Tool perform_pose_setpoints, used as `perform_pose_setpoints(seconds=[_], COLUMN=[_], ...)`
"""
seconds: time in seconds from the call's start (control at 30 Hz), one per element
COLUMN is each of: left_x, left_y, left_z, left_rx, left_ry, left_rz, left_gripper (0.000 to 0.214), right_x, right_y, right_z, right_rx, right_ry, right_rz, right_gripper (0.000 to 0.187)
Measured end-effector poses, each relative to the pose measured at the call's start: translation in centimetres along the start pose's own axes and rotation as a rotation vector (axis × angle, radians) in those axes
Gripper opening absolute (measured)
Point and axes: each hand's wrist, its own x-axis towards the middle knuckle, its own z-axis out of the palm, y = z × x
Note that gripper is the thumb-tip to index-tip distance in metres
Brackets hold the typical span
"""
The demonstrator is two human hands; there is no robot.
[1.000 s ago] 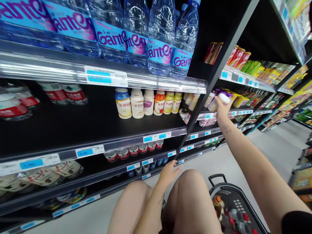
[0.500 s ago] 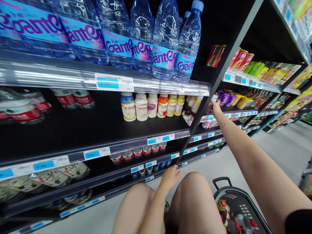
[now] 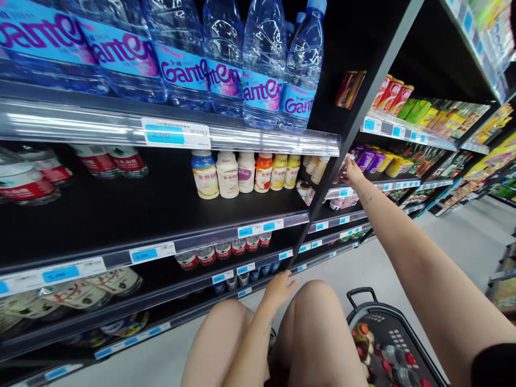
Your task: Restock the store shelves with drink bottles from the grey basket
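1. Right hand (image 3: 353,171): arm extended past the upright (image 3: 363,102) to the far shelf (image 3: 397,185). Fingers curled at a small container (image 3: 349,157); grip not resolved, so cannot tell whether they are closed on it or only touching.
2. Left hand (image 3: 279,286): empty, fingers loose and slightly apart, held low near the knees (image 3: 320,306).
3. Progress, done: several bottles lie in the basket (image 3: 382,320) on the floor, some clear with red caps (image 3: 403,371), one with an orange cap (image 3: 363,329). The container is at shelf level just beyond the upright.
4. Progress, left: hand and container are not apart. Judged to be mid-step; whether the shelf or the fingers bear the weight cannot be told. No count of remaining handling possible from this view.
5. Container, appearance: pale top showing above the thumb, darker tone below. Most of the body hidden by the hand; label not legible, contents unknown, tilt uncertain.
6. Surroundings: purple packs (image 3: 366,160) near the right hand. On this side of the upright, six upright drink bottles (image 3: 246,172) form a row on the middle shelf (image 3: 161,215); large water bottles (image 3: 262,64) stand above.
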Motion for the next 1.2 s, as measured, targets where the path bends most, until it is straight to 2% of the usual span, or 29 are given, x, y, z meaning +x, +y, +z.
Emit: perform_pose_setpoints(seconds=[0.07,0.17,0.23,0.3,0.37,0.43,0.47,0.53,0.63,0.7,0.77,0.83,0.93,1.07,1.2], left_x=[0.1,0.2,0.2,0.1,-0.3,-0.8,-1.1,-1.7,-2.4,-2.6,-2.7,-2.7,-2.7,-2.5,-2.3], left_y=[0.1,0.0,0.0,0.2,0.6,1.2,1.6,2.3,3.6,4.4,5.0,5.5,6.0,6.3,6.1], left_z=[0.1,0.4,0.6,0.9,1.2,1.8,2.2,3.2,5.0,6.3,7.7,9.0,10.5,11.2,11.4], left_rx=[0.008,0.021,0.025,0.026,0.032,0.042,0.045,0.047,0.065,0.105,0.164,0.235,0.309,0.310,0.278], left_ry=[-0.003,-0.006,-0.001,0.009,0.018,0.037,0.055,0.093,0.100,0.064,0.023,0.031,0.139,0.237,0.283], left_rz=[0.005,0.025,0.039,0.050,0.064,0.122,0.175,0.313,0.502,0.603,0.694,0.736,0.712,0.716,0.730], left_gripper=[0.034,0.034,0.037,0.039,0.040,0.041,0.042,0.044,0.044,0.041,0.037,0.036,0.035,0.032,0.030], right_x=[-0.7,-4.1,-8.3,-13.6,-19.5,-25.9,-29.2,-36.0,-45.9,-51.2,-55.1,-57.4,-58.5,-56.7,-53.1], right_y=[0.5,3.7,8.0,14.2,21.7,29.6,33.2,39.1,44.2,45.7,46.8,47.8,49.8,52.6,54.5], right_z=[-0.7,-3.2,-6.0,-9.8,-14.4,-19.4,-21.9,-26.6,-31.9,-34.3,-36.0,-37.3,-38.2,-38.3,-38.6], right_rx=[-0.051,-0.097,-0.139,-0.203,-0.310,-0.486,-0.626,-0.899,-1.003,-1.002,-0.984,-0.953,-0.936,-0.957,-0.983], right_ry=[0.074,0.218,0.240,0.200,0.197,0.223,0.221,0.147,0.145,0.150,0.113,0.053,-0.025,-0.055,0.009], right_rz=[-0.042,-0.334,-0.505,-0.533,-0.384,-0.149,-0.011,0.357,0.754,0.932,1.067,1.148,1.226,1.315,1.328], right_gripper=[0.040,0.052,0.057,0.059,0.062,0.068,0.069,0.065,0.044,0.031,0.024,0.020,0.017,0.040,0.071])
